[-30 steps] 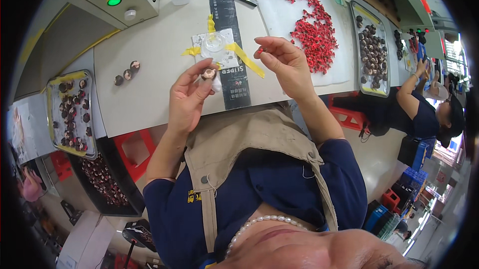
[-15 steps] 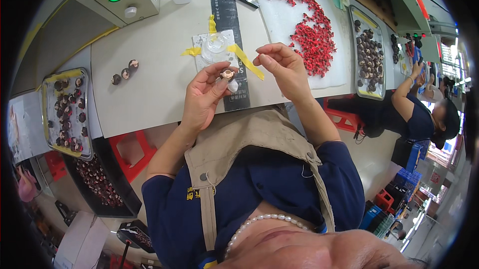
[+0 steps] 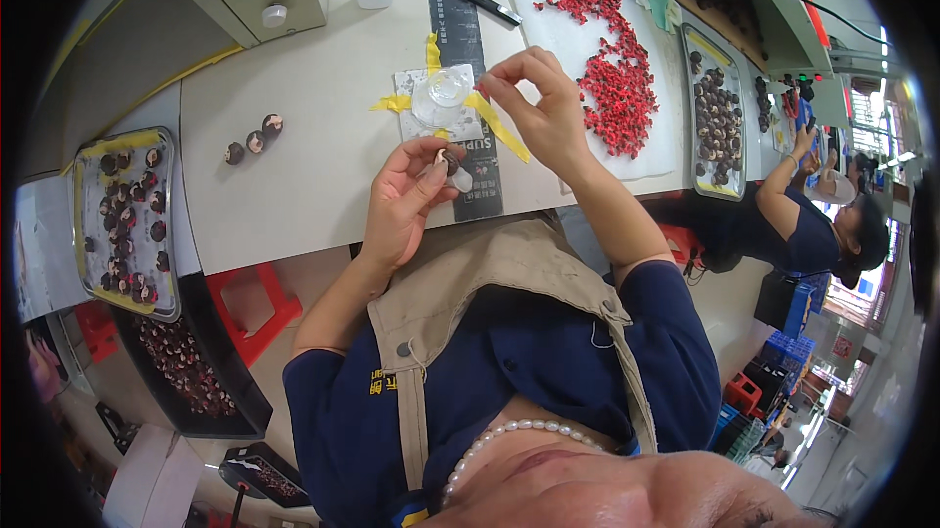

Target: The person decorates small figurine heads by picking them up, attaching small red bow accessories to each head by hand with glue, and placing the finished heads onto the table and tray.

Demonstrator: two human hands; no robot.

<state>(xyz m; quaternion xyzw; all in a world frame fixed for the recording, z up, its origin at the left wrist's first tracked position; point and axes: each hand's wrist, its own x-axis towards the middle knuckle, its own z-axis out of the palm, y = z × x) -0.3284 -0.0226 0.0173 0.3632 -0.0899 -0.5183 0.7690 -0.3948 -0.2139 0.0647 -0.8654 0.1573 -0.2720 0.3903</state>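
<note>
Between the thumb and fingers of my left hand (image 3: 401, 200) is a small round dark-brown piece (image 3: 450, 162) with a pale patch on its side. A whitish translucent bit (image 3: 461, 180) shows just below it. My right hand (image 3: 541, 105) hovers by the right side of a clear round dish (image 3: 443, 95), thumb and forefinger pinched together. What the pinch holds, if anything, is too small to make out. The dish sits on a pale square plate (image 3: 411, 124) with yellow tape strips (image 3: 502, 130) around it.
Loose small red pieces (image 3: 619, 102) cover a white sheet at the right. Trays of dark round pieces stand left (image 3: 174, 278) and right (image 3: 693, 161). Three round pieces (image 3: 256, 141) lie left of the dish. A black pen-like tool (image 3: 477, 1) lies behind it. A co-worker (image 3: 798, 219) sits at the far right.
My right hand has moved left and a little up, to the dish's edge. My left hand has turned the round piece, so its dark side shows more. The view has shifted slightly.
</note>
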